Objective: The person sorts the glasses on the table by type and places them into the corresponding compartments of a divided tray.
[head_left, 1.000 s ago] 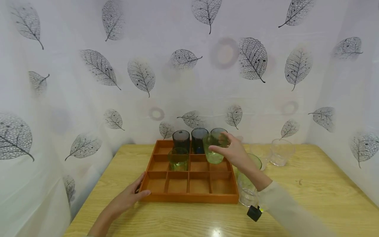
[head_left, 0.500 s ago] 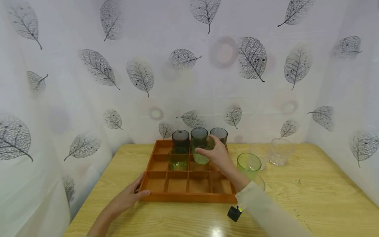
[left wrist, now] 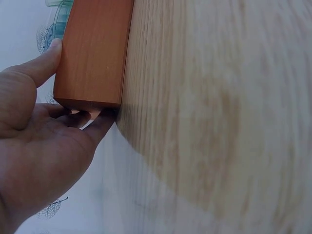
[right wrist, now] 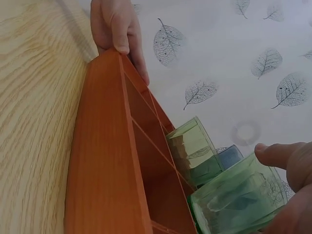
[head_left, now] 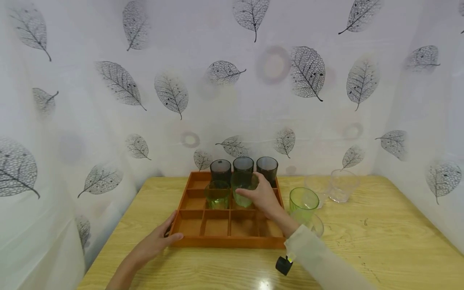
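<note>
The left hand (head_left: 154,243) is at the left front corner of the orange-brown rectangular wooden tray (head_left: 232,242). Its grip holds that corner: the thumb lies at the upper edge, the fingers at the left end. The tray sits on the yellow wood-grain surface (head_left: 398,241) and has three rows of four compartments.

In the tray's second column from the left, a dark grey cylindrical glass tumbler (head_left: 220,170) stands in the rear compartment; a transparent green glass tumbler (head_left: 218,197) stands in the middle compartment. In the third column, a second dark grey glass tumbler (head_left: 243,165) occupies the rear compartment. The held green glass tumbler (head_left: 240,197) is upright at the middle compartment; whether its base touches the tray floor cannot be determined. The right hand (head_left: 262,198), over the tray's right half, holds this tumbler by its side in the grip. In the fourth column, a third dark grey glass tumbler (head_left: 269,166) stands in the rear compartment.

Just right of the tray stands a loose green glass tumbler (head_left: 303,199). Farther right of the tray are two clear colourless glasses (head_left: 342,187).
</note>
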A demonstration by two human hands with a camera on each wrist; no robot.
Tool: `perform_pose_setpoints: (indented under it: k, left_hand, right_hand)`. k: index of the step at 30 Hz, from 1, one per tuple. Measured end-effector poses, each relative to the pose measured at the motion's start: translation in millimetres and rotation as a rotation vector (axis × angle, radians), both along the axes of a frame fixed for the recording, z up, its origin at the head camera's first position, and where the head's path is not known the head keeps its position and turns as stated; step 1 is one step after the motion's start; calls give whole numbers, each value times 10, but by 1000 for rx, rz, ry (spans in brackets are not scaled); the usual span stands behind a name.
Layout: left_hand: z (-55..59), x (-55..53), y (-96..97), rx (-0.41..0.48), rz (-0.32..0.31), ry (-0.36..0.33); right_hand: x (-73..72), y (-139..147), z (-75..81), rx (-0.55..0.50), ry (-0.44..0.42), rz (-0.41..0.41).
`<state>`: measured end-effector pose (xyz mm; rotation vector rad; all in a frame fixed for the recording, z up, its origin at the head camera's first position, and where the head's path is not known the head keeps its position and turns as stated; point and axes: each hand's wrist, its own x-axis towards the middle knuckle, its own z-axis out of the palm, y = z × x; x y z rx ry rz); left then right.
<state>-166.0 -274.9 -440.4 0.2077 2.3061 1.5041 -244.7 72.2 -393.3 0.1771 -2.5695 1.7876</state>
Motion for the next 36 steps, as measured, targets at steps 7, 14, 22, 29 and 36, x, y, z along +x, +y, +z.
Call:
perform_pose_setpoints:
  k: [7,14,22,29,36]
  left_hand:
    - [10,8,11,0,-3,0]
    - [3,0,12,-11,-1,13]
    - [-5,-1,9,-15,6,6]
    - [0,4,18,-10,7,2]
    - [6,14,23,-6,6,2]
  right_hand:
    - [1,-2,-32,67,-60,4]
    - [5,-1,-38,116,-51,4]
    - [43,51,-13,119,-24,21]
    - [81,154,67,101,10,37]
    - [139,344,192,48,11,53]
